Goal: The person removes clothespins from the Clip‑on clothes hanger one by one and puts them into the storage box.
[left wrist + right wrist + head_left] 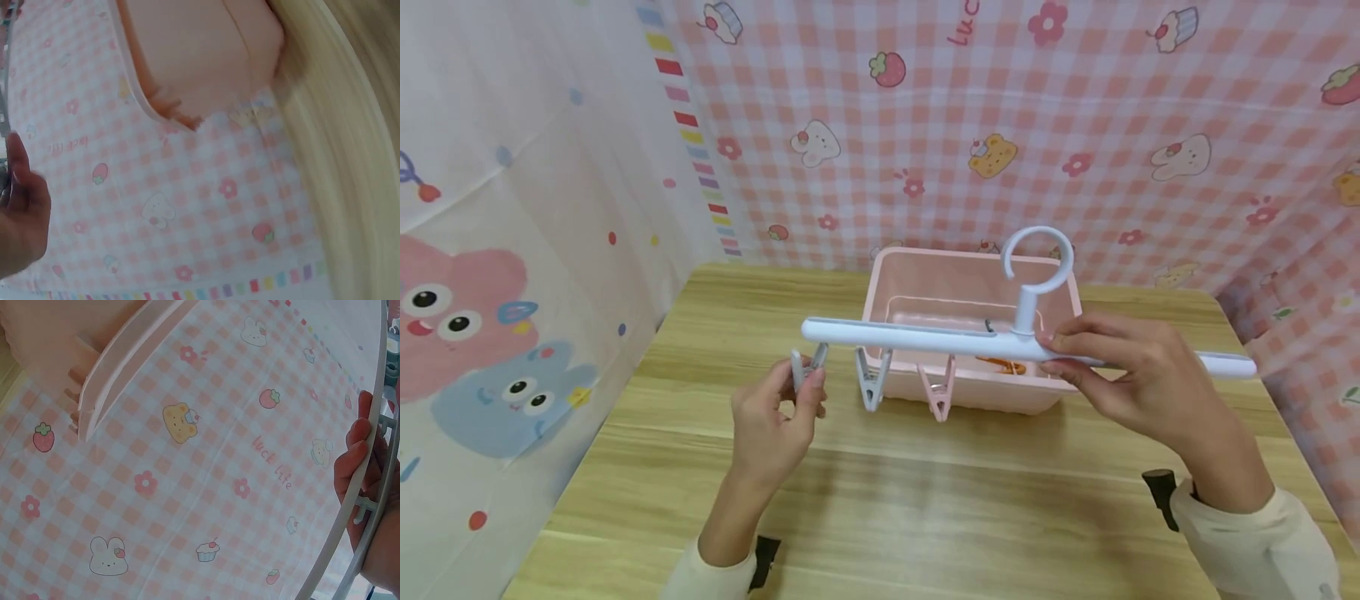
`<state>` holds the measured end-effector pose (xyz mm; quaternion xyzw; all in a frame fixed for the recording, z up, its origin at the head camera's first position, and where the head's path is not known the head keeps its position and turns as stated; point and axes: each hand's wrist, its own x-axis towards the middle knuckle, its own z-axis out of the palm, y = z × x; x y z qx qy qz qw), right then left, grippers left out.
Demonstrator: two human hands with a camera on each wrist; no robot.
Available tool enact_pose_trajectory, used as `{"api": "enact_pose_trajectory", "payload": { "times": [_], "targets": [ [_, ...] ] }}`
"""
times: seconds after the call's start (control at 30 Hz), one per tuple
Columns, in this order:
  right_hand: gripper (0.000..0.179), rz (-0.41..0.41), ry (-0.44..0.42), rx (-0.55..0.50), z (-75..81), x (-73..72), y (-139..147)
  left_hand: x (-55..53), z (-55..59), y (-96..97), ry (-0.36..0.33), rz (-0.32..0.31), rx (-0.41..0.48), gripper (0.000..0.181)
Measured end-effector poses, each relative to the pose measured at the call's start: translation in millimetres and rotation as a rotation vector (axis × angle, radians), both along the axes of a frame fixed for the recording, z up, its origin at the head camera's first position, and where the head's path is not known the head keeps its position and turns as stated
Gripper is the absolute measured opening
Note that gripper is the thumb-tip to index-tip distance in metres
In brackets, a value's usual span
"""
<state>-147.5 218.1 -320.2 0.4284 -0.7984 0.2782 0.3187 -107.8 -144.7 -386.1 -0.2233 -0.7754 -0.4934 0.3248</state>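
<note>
A white hanger bar (910,337) with a round hook (1037,258) on top is held level above the table. My right hand (1138,379) pinches it just right of the hook's stem, and in the right wrist view this hand (362,462) shows behind the bar. Below the bar's left part hang a grey clothespin (872,390) and a pink clothespin (938,398). Under the left tip, my left hand (775,417) pinches another grey clothespin (797,367) between thumb and fingers, its upper ends close to the bar. The left wrist view catches the same hand (25,219) at its edge.
Behind the bar stands a pink plastic basket (977,400) on the wooden table (880,517). An orange item (1003,365) lies inside, partly hidden by the bar. A checked cloth (925,108) hangs along the back and a white patterned cloth (550,250) on the left.
</note>
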Motion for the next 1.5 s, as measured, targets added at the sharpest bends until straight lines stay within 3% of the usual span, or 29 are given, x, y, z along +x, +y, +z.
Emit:
{"api": "enact_pose_trajectory", "payload": {
  "times": [0.07, 0.17, 0.27, 0.3, 0.37, 0.43, 0.57, 0.83, 0.93, 1.03, 1.1, 1.17, 1.33, 1.4, 1.5],
  "targets": [
    [0.048, -0.009, 0.020, 0.009, 0.2, 0.0, 0, 2.9, 1.3, 2.1, -0.133, -0.133, 0.141, 0.010],
    [0.048, -0.014, 0.031, 0.004, -0.1, 0.3, 0, 7.5, 3.3, 3.2, -0.324, -0.366, 0.362, 0.021],
    [0.049, -0.014, 0.033, -0.009, -0.6, 0.7, 0, 9.8, 5.4, 2.6, -0.441, -0.570, 0.501, 0.029],
    [0.049, -0.015, 0.034, -0.013, -0.7, 0.7, 1, 10.2, 5.8, 2.3, -0.465, -0.615, 0.528, 0.031],
    [0.049, -0.018, 0.036, -0.016, -1.0, 0.8, 1, 10.7, 6.6, 2.5, -0.493, -0.638, 0.540, 0.031],
    [0.049, -0.025, 0.043, -0.011, -0.8, 0.6, 2, 10.8, 7.0, 3.3, -0.490, -0.581, 0.511, 0.029],
    [0.049, -0.033, 0.052, 0.004, -0.7, -0.1, 3, 10.0, 5.7, 6.1, -0.417, -0.367, 0.410, 0.021],
    [0.049, -0.031, 0.034, 0.016, -1.8, 0.2, 4, 1.8, -0.6, 4.7, 0.034, 0.007, 0.015, 0.010],
    [0.049, -0.025, 0.019, 0.014, -2.4, 0.6, 4, -0.4, -1.6, 3.4, 0.146, 0.077, -0.077, 0.017],
    [0.049, -0.019, 0.017, 0.012, -2.9, 0.6, 5, 0.5, -1.2, 4.3, 0.139, 0.080, -0.078, 0.018],
    [0.049, -0.020, 0.022, 0.013, -2.9, 0.3, 6, 2.2, -0.5, 5.8, 0.059, 0.010, -0.007, 0.012],
    [0.049, -0.020, 0.028, 0.015, -3.1, -0.1, 7, 4.3, 0.6, 6.9, -0.068, -0.107, 0.112, 0.009],
    [0.047, -0.007, 0.026, 0.013, -3.9, -1.5, 7, 9.7, 4.1, 5.3, -0.389, -0.416, 0.415, 0.025],
    [0.047, -0.004, 0.025, 0.011, -3.9, -1.7, 7, 10.7, 5.1, 3.2, -0.473, -0.515, 0.482, 0.028],
    [0.047, -0.006, 0.025, 0.010, -3.6, -1.4, 6, 10.4, 5.3, -0.2, -0.543, -0.632, 0.526, 0.029]
  ]
}}
